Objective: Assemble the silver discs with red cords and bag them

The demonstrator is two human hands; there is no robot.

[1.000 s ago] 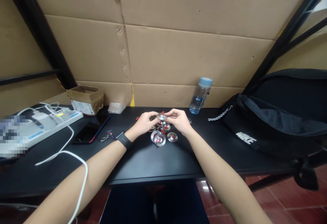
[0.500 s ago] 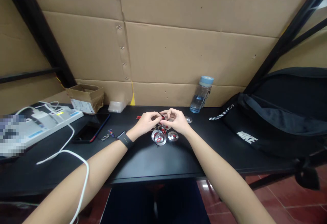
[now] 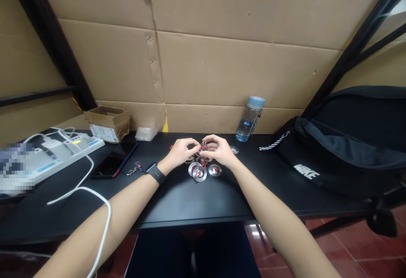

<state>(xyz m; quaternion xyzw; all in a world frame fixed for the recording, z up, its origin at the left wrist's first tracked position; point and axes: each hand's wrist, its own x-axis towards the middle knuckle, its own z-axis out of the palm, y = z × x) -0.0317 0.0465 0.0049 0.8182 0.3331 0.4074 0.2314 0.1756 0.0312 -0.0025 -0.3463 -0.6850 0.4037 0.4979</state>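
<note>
Over a pile of small silver finger cymbals with red cords, my two hands meet at the fingertips. My left hand is closed in a pinch on a bit of red cord, partly covered by the fingers. The fingers of my right hand curl round a cymbal that shows nearly edge-on between the hands. Just in front lie a loose finger cymbal and an overlapping pair, the nearer cymbal face up. Another cymbal rests right of my right hand. The hands hide part of the pile.
A water bottle stands at the back; a black backpack fills the right. To the left are a phone, a keychain, a small cardboard box and a power strip. A white cable crosses my left forearm.
My right fingers have shifted slightly, and a cymbal's edge now shows between the hands. The view has tilted a little; the loose cymbals in front have stayed in place.
</note>
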